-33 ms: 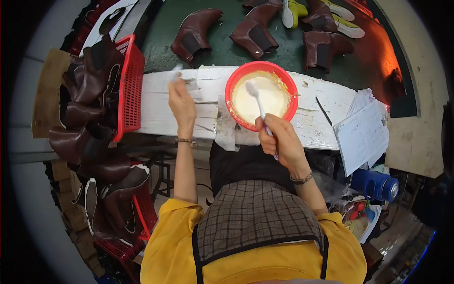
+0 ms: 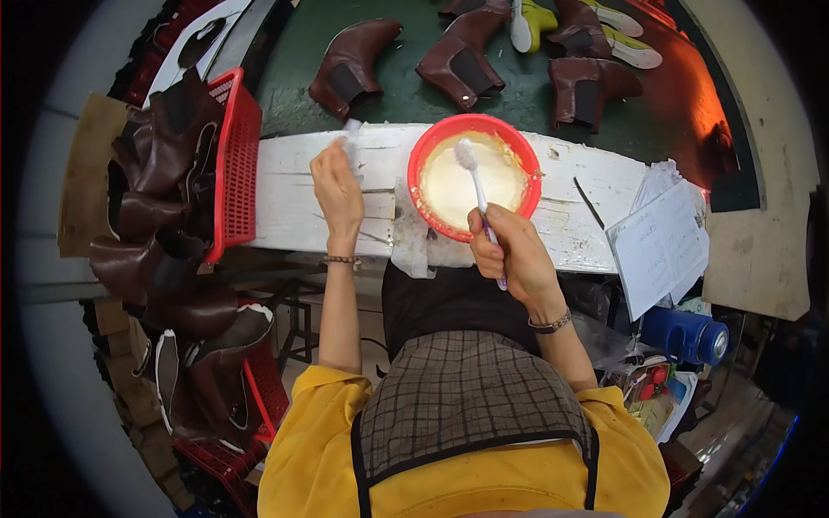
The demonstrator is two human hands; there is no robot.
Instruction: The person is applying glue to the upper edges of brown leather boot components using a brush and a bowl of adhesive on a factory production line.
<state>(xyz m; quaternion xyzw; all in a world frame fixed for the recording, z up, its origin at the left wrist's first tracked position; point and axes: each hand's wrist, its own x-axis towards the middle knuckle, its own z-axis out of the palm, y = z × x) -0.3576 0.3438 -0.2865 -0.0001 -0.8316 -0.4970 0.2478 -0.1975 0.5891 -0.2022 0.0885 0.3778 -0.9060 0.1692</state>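
**Listener:** What is in front of you, from the left?

**Me:** At far left, a red basket (image 2: 237, 164) stuffed with dark brown boot uppers (image 2: 160, 173); they overlap, so I cannot count them. My left hand (image 2: 337, 186) rests on the white surface (image 2: 285, 194), fingers loosely curled together, touching a small pale object I cannot make out.

**Listener:** And the middle?

**Me:** One red bowl (image 2: 474, 177) of creamy paste sits on the surface. My right hand (image 2: 511, 250) is clamped around one white toothbrush (image 2: 477, 194), its bristles over the paste.

**Listener:** Beyond that?

**Me:** Four brown ankle boots (image 2: 350, 69) lie on a green belt, one cut off at the top edge, plus two yellow-green shoes (image 2: 531, 22), partly cropped. At right lies a white sheet of paper (image 2: 661, 246) with writing, and below it a blue cylinder (image 2: 686, 335).
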